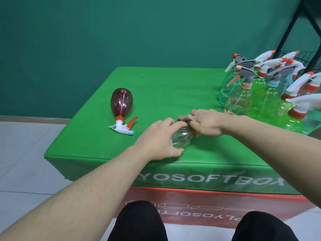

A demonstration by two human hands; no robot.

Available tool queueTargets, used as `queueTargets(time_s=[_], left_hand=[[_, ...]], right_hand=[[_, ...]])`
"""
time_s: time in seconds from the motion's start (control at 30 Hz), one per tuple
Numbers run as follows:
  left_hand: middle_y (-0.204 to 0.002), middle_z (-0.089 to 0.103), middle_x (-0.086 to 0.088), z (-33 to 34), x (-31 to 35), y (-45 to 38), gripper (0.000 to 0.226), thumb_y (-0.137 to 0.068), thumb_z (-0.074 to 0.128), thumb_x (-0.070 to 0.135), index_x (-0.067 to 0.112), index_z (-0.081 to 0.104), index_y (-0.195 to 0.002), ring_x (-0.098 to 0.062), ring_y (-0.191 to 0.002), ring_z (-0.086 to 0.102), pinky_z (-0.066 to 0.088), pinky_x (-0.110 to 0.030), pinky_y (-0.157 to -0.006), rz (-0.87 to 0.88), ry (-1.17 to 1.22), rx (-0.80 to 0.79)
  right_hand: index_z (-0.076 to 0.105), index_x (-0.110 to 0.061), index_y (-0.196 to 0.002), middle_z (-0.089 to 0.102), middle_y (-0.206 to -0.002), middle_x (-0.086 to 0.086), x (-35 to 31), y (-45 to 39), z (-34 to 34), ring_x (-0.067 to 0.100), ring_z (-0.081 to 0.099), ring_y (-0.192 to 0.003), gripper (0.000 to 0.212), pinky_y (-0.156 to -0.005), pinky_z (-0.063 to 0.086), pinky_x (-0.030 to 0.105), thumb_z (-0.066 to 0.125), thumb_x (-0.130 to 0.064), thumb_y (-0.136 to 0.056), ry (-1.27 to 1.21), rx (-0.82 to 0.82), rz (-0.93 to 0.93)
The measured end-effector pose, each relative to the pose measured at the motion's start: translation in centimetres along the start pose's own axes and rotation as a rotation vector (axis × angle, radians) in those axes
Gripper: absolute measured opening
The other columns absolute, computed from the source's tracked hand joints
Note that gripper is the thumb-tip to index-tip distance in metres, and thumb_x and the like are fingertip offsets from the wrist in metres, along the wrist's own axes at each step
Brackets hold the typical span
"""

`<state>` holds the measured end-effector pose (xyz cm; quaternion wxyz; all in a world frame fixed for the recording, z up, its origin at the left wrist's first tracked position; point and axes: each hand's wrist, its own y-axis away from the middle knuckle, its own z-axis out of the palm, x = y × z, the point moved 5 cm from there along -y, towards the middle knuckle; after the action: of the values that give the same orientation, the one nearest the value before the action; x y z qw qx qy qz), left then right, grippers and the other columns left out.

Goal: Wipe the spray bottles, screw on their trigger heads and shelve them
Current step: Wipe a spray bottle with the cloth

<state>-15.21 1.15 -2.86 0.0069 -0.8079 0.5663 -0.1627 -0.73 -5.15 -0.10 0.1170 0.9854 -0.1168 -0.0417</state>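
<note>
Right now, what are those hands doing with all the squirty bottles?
A person is cleaning them. The left hand holds a clear bottle lying on the green box, and the right hand rubs it with a brownish cloth. A red bottle lies nearby. Lots more bottles stand at the right.

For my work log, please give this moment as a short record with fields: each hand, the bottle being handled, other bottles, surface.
left hand: grips the clear bottle
right hand: presses a brownish cloth on the bottle's far end
clear bottle: lying on its side, no trigger head visible
red bottle: lying on its side, trigger head fitted, untouched
finished bottles: standing in a group at the right, heads fitted
surface: green soft box
</note>
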Motion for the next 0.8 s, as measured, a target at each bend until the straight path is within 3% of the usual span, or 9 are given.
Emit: queueTargets(time_s=[0.07, 0.1, 0.17, 0.23, 0.3, 0.47, 0.6, 0.8], left_hand=[[-0.136, 0.051, 0.005, 0.0, 0.1, -0.1, 0.084, -0.082, 0.076, 0.055, 0.038, 0.035, -0.154, -0.015, -0.119, 0.048, 0.043, -0.037, -0.108, 0.001, -0.003, -0.012], [-0.135, 0.051, 0.005, 0.1, 0.1, -0.1, 0.084, -0.082, 0.076, 0.055, 0.039, 0.036, -0.153, -0.015, -0.119, 0.048, 0.044, -0.036, -0.107, -0.002, 0.001, -0.014], [-0.136, 0.051, 0.006, 0.0, -0.1, -0.1, 0.083, -0.081, 0.077, 0.055, 0.041, 0.036, -0.153, -0.015, -0.119, 0.049, 0.044, -0.036, -0.106, -0.01, 0.012, -0.013], [-0.135, 0.051, 0.006, 0.0, -0.3, -0.2, 0.083, -0.08, 0.077, 0.055, 0.042, 0.038, -0.152, -0.015, -0.119, 0.049, 0.044, -0.034, -0.105, -0.019, 0.034, -0.013], [-0.135, 0.052, 0.007, -0.1, -0.5, -0.1, 0.083, -0.079, 0.078, 0.055, 0.043, 0.039, -0.151, -0.014, -0.119, 0.049, 0.043, -0.032, -0.104, -0.025, 0.053, -0.012], [-0.131, 0.052, 0.009, -0.1, -0.8, -0.2, 0.082, -0.077, 0.079, 0.056, 0.047, 0.039, -0.148, -0.013, -0.116, 0.049, 0.045, -0.035, -0.102, -0.047, 0.078, -0.029], [-0.13, 0.052, 0.008, -0.3, -0.9, -0.1, 0.083, -0.077, 0.08, 0.056, 0.046, 0.039, -0.148, -0.013, -0.115, 0.051, 0.046, -0.034, -0.102, -0.063, 0.095, -0.025], [-0.134, 0.05, 0.009, -0.6, -1.0, 0.2, 0.086, -0.077, 0.08, 0.057, 0.046, 0.037, -0.15, -0.012, -0.116, 0.052, 0.046, -0.03, -0.101, -0.1, 0.109, -0.037]], right_hand=[[0.038, -0.023, -0.152, 0.052, -0.146, 0.006, 0.3, -0.2, 0.0, 0.025, 0.049, -0.13, 0.05, -0.113, 0.036, 0.035, 0.02, -0.036, -0.108, -0.075, 0.028, -0.031], [0.045, -0.022, -0.146, 0.056, -0.143, 0.009, 0.5, -0.3, 0.1, 0.026, 0.055, -0.123, 0.05, -0.108, 0.041, 0.035, 0.02, -0.038, -0.106, -0.085, 0.053, -0.04], [0.057, -0.018, -0.119, 0.068, -0.117, 0.013, 0.9, -0.4, 0.1, 0.027, 0.061, -0.099, 0.043, -0.095, 0.048, 0.037, 0.021, -0.039, -0.105, -0.07, 0.096, -0.031], [0.055, -0.019, -0.102, 0.067, -0.099, 0.009, 1.2, -0.3, -0.1, 0.025, 0.06, -0.088, 0.035, -0.087, 0.05, 0.037, 0.025, -0.034, -0.107, -0.094, 0.13, -0.017], [0.053, -0.02, -0.097, 0.065, -0.094, 0.009, 1.2, 0.0, -0.4, 0.025, 0.059, -0.085, 0.031, -0.082, 0.048, 0.035, 0.027, -0.031, -0.108, -0.133, 0.171, -0.032], [0.053, -0.022, -0.097, 0.067, -0.102, 0.01, 1.2, 1.1, -0.7, 0.024, 0.055, -0.084, 0.028, -0.074, 0.04, 0.032, 0.028, -0.029, -0.108, -0.14, 0.262, -0.065], [0.059, -0.023, -0.123, 0.065, -0.119, 0.005, 1.0, 2.1, -1.3, 0.027, 0.06, -0.102, 0.051, -0.091, 0.05, 0.039, 0.02, -0.042, -0.096, -0.149, 0.406, -0.077], [0.06, -0.015, -0.108, 0.058, -0.096, 0.008, 1.5, 3.4, -2.0, 0.026, 0.055, -0.089, 0.054, -0.084, 0.05, 0.045, 0.017, -0.045, -0.093, -0.209, 0.573, -0.008]])
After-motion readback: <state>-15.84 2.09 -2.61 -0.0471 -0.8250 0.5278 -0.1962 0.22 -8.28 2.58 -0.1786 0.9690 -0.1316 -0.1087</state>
